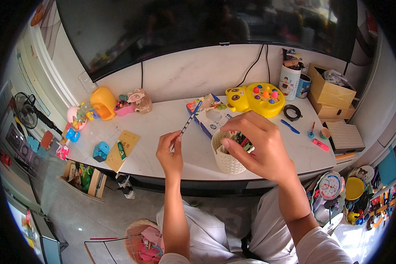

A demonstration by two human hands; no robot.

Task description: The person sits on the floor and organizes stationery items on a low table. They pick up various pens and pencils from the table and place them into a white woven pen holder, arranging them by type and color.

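Observation:
Between the fingertips of my left hand [170, 151] is a slim blue pencil [191, 118] with pale spots along its shaft, its far end slanting up and away. My right hand [265, 150] hovers over a white woven-pattern plastic basket [229, 164], thumb and fingers apart, with nothing visible between them. Several pens or pencils [243, 141] stand in that basket, partly hidden behind the right hand. Just behind the basket lies a blue and white printed box [203, 122] on the white marble-look tabletop [165, 115].
A yellow bear toy [244, 100], a black ring [292, 113] and a blue knife-shaped item [289, 126] lie at the back right. At the left are a blue pencil sharpener [101, 151] and a green tube [121, 150] on a brown paper booklet [130, 142]. Below stands an open drawer [97, 184].

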